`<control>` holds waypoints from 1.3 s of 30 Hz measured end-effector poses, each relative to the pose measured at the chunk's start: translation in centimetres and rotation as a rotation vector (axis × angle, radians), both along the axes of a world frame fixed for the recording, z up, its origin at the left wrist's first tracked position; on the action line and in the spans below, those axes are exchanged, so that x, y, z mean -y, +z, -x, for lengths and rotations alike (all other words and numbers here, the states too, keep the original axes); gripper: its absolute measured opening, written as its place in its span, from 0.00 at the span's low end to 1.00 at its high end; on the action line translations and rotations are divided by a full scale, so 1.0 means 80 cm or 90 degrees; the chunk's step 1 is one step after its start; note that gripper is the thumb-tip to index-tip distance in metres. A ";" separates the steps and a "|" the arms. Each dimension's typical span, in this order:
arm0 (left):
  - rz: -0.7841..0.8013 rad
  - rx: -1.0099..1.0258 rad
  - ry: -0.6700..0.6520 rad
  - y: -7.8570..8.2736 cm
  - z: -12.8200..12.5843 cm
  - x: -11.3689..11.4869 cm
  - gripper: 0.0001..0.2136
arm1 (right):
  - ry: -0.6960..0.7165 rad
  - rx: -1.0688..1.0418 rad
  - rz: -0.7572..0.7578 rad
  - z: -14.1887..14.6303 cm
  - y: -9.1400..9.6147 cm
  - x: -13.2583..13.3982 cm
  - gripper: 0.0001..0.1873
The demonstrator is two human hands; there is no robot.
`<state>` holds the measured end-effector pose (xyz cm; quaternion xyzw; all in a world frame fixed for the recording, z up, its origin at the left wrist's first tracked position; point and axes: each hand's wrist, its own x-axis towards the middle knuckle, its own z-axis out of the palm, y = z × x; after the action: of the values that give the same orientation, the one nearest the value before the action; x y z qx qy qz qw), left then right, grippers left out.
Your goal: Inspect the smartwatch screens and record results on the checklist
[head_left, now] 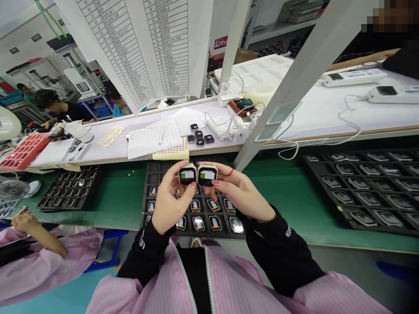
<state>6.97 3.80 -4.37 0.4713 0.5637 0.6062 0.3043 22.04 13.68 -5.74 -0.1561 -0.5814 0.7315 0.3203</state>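
Observation:
My left hand [173, 196] is closed around a smartwatch body [187, 176] with a lit screen, and my right hand [240, 189] grips a second smartwatch body [207, 176] beside it. Both are strapless with light frames, and their screens face me, showing a similar white block with a green patch. The two stand side by side above a black compartment tray [196, 233]. Several more watch bodies lie in that tray, many with lit screens, such as a watch body [198, 223] near its front. My hands hide part of the tray's back rows.
Black trays of watches stand on the green bench at left [70, 189] and right [366, 192]. On the shelf behind lie small dark watch bodies [200, 141], paper sheets [153, 138], a pen [162, 135] and cables. A slanted post [294, 87] rises at right. A co-worker's hand [25, 221] shows at left.

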 end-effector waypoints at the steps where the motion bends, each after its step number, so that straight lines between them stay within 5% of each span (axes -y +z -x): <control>1: 0.000 0.001 0.002 0.000 0.000 0.000 0.21 | -0.001 -0.002 0.005 0.000 -0.001 0.000 0.26; 11: 0.007 0.014 0.012 0.001 -0.001 -0.003 0.15 | -0.046 0.035 0.013 0.003 -0.004 0.001 0.26; 24: 0.023 0.035 -0.014 0.001 0.000 0.002 0.21 | -0.011 0.036 -0.009 0.000 -0.001 0.002 0.29; 39: 0.016 0.016 0.073 -0.015 0.003 -0.002 0.14 | 0.005 0.035 -0.010 0.008 -0.008 0.007 0.27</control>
<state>6.74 3.93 -5.60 0.4265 0.5939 0.6213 0.2818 21.39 13.09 -6.42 -0.1711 -0.5959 0.7239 0.3026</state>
